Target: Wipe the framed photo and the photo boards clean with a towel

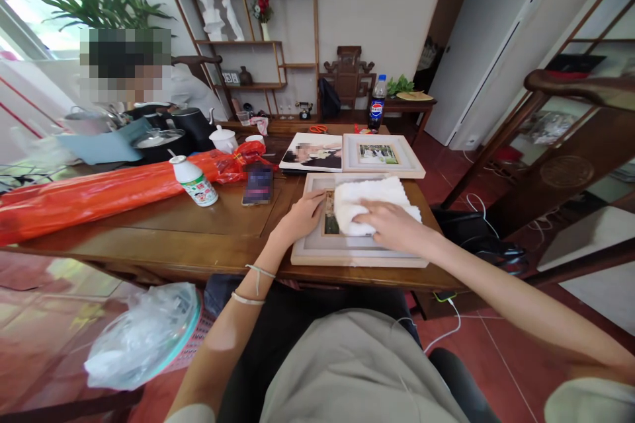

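A light wooden picture frame [362,261] lies flat at the table's near edge, a small photo [331,215] partly showing inside its pale mat. My left hand [303,215] rests on the frame's left side with the fingers stretched out. On the glass, my right hand [391,223] grips a folded white cloth [380,192] that covers the frame's middle and upper right. Just behind lie a second framed picture [417,162] and a large photo print or album [320,145].
Left on the wooden table [233,218] are a phone [258,185], a white drink bottle [193,180] with a straw and a long red-wrapped bundle [99,188]. A cola bottle [378,106] stands at the back. Another person sits far left. A bag-lined basket [191,337] is below left.
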Available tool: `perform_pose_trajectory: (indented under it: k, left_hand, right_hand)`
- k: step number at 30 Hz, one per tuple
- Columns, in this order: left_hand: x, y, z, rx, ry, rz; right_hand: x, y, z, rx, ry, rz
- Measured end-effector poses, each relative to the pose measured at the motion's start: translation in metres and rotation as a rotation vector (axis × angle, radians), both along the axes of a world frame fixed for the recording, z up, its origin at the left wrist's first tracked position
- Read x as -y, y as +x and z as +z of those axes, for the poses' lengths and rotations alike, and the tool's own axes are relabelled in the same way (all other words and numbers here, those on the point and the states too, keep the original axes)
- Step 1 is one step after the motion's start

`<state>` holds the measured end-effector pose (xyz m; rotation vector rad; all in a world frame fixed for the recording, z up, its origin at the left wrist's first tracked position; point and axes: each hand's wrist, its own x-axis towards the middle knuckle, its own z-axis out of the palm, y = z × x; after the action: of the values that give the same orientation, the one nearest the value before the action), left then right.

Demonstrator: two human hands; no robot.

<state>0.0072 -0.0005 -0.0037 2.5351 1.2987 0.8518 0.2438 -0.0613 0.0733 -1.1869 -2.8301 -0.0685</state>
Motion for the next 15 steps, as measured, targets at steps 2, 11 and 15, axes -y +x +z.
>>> perform_pose_trajectory:
  k: [2,11,15]
  left_hand:
    - [-0.001,0.0,-0.001,-0.004,-0.006,0.007]
    - [-0.001,0.0,0.0,-0.001,-0.036,0.0]
    - [0.002,0.001,0.003,0.007,-0.058,0.013]
  right_hand:
    - [-0.029,0.004,-0.009,0.008,0.101,-0.078]
    - [-0.028,-0.027,-0.013,0.102,0.139,-0.08]
    - [0.033,-0.039,0.0,0.073,0.064,0.09]
